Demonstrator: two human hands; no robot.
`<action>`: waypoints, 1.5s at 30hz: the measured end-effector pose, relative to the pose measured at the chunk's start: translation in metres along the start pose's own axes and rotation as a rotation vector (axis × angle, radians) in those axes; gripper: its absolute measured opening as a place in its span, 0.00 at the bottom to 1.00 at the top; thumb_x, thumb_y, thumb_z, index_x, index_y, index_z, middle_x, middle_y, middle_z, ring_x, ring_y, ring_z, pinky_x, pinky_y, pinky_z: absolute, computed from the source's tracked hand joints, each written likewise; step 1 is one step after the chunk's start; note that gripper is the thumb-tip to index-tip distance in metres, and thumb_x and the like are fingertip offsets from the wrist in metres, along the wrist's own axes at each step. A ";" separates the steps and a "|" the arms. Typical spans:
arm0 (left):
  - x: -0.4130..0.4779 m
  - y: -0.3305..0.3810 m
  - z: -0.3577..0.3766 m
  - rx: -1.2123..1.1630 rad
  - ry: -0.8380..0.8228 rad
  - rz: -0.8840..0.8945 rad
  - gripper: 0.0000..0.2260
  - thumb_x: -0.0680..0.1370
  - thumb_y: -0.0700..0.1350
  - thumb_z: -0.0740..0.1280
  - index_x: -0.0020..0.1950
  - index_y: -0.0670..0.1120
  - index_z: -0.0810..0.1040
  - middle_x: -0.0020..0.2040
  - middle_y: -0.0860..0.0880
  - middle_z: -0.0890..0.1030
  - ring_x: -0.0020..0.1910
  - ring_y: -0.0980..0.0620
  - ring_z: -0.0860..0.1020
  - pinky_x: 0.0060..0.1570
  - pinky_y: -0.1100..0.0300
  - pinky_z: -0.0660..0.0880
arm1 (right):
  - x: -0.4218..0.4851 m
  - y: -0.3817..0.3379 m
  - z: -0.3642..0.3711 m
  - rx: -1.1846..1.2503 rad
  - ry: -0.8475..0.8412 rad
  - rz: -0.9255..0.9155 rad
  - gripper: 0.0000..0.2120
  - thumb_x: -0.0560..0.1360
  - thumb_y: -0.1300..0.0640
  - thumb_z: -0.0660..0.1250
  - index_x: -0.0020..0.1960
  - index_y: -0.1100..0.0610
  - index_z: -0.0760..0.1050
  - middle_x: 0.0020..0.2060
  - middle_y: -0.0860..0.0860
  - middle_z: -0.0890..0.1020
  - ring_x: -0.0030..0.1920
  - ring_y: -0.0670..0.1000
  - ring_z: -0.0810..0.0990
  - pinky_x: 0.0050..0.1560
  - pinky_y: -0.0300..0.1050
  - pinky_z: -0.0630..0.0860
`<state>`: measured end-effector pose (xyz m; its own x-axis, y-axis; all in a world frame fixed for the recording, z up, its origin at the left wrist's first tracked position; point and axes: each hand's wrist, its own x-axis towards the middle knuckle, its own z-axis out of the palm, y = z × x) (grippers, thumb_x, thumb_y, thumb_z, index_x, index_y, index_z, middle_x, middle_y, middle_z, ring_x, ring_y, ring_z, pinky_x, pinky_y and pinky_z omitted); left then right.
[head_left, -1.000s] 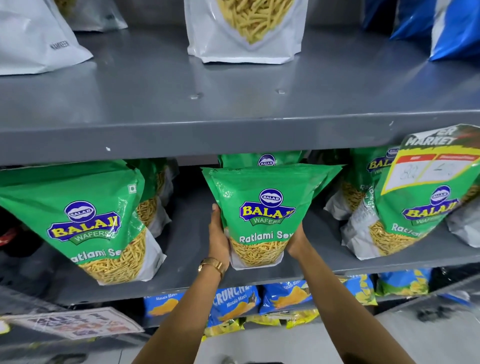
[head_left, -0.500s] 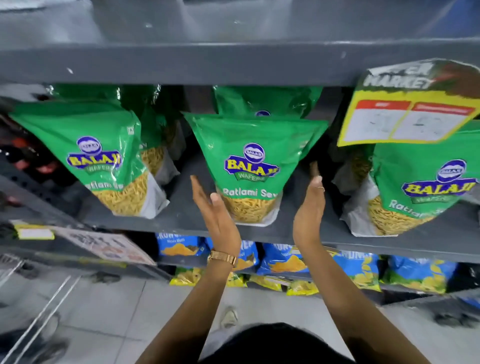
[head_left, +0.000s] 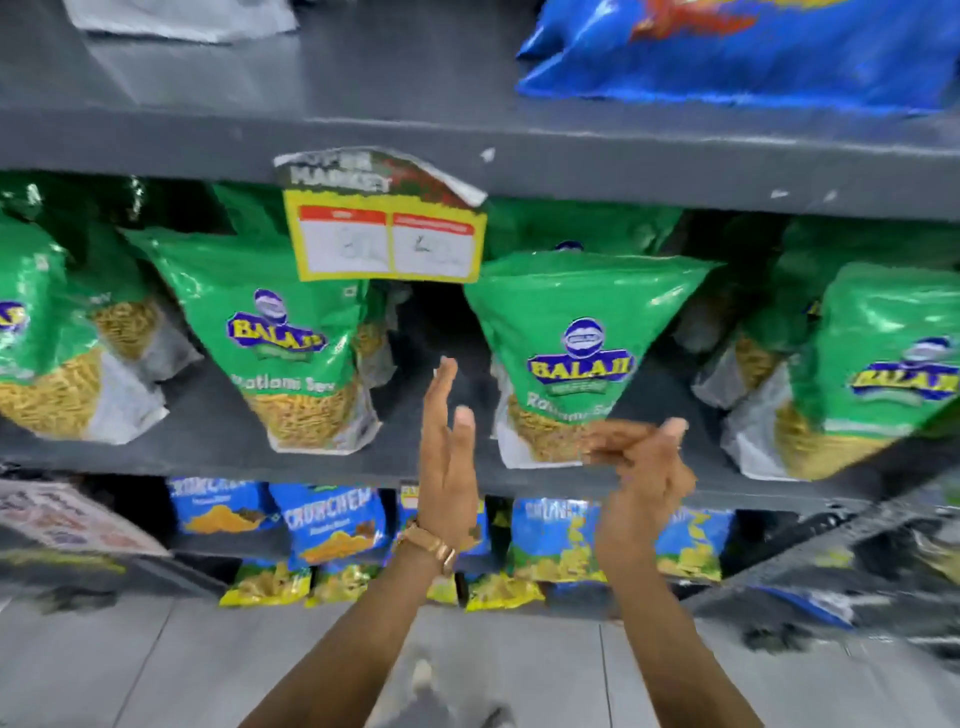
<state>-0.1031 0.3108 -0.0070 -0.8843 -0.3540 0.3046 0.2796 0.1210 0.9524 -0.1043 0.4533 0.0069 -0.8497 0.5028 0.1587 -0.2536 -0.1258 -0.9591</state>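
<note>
Green Balaji Ratlami Sev pouches stand in a row on the grey middle shelf (head_left: 322, 465). One pouch (head_left: 576, 332) stands just right of centre, another pouch (head_left: 283, 332) to its left under a yellow price tag (head_left: 384, 234). My left hand (head_left: 448, 457) is raised edge-on with straight fingers in the gap between these two pouches, holding nothing. My right hand (head_left: 641, 460) is blurred in front of the lower right corner of the centre pouch, its fingers stretched leftward; no grip shows.
A blue bag (head_left: 737, 49) lies on the top shelf at the right and a white bag (head_left: 182, 15) at the left. Blue Crunchex packs (head_left: 332, 525) and yellow packs (head_left: 270, 582) fill the lower shelves. Grey floor tiles lie below.
Both hands have let go of the green pouch they held on the shelf and pulled back. The view has swung to the right, and the hands now sit in front of pouches further along.
</note>
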 end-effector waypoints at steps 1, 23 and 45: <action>0.011 -0.001 0.009 -0.050 0.025 -0.089 0.19 0.84 0.48 0.51 0.75 0.47 0.60 0.77 0.51 0.62 0.74 0.64 0.61 0.75 0.68 0.56 | 0.018 0.000 -0.007 0.047 0.047 0.023 0.27 0.80 0.43 0.52 0.34 0.54 0.81 0.30 0.52 0.84 0.33 0.56 0.79 0.34 0.48 0.78; 0.078 -0.020 0.065 -0.323 -0.030 -0.497 0.16 0.83 0.50 0.50 0.49 0.47 0.76 0.47 0.45 0.82 0.44 0.51 0.81 0.47 0.55 0.77 | 0.111 0.061 0.025 0.018 -0.421 0.493 0.20 0.83 0.47 0.47 0.54 0.53 0.75 0.33 0.40 0.87 0.34 0.40 0.85 0.30 0.32 0.79; 0.085 -0.031 0.068 -0.574 0.148 -0.478 0.15 0.79 0.52 0.60 0.39 0.53 0.83 0.39 0.52 0.85 0.38 0.52 0.82 0.41 0.59 0.79 | 0.103 0.054 0.027 0.006 -0.362 0.399 0.19 0.81 0.47 0.52 0.61 0.56 0.74 0.47 0.47 0.86 0.49 0.46 0.86 0.42 0.39 0.82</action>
<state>-0.2121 0.3405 -0.0115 -0.9098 -0.3724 -0.1832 0.0652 -0.5642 0.8230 -0.2182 0.4752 -0.0217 -0.9854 0.0879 -0.1461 0.1198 -0.2526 -0.9601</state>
